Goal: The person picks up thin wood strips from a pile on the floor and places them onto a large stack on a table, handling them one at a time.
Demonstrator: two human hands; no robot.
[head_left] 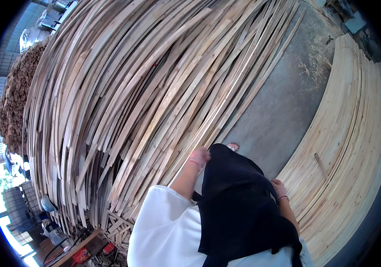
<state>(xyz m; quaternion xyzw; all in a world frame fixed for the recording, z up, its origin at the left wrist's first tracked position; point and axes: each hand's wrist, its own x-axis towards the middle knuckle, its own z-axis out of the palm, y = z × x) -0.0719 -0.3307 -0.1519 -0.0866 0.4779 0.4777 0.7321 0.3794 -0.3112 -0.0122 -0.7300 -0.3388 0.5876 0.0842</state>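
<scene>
My left hand (200,156) is closed, its fingers curled, in front of the near right edge of a big heap of long wooden strips (155,111). Whether a strip is inside that hand is hidden. On the other side of my black apron (239,200), my right hand (279,188) hangs close to the cloth, beside a long stack of pale wooden boards (332,147). Its fingers are partly hidden, so their grip does not show. A short loose stick (320,165) lies on top of that stack.
Grey concrete floor (279,107) runs between heap and stack, with sawdust (317,62) scattered at its far end. A brown rough pile (19,98) stands at far left. Red tools (81,256) and short offcuts (119,227) lie at lower left.
</scene>
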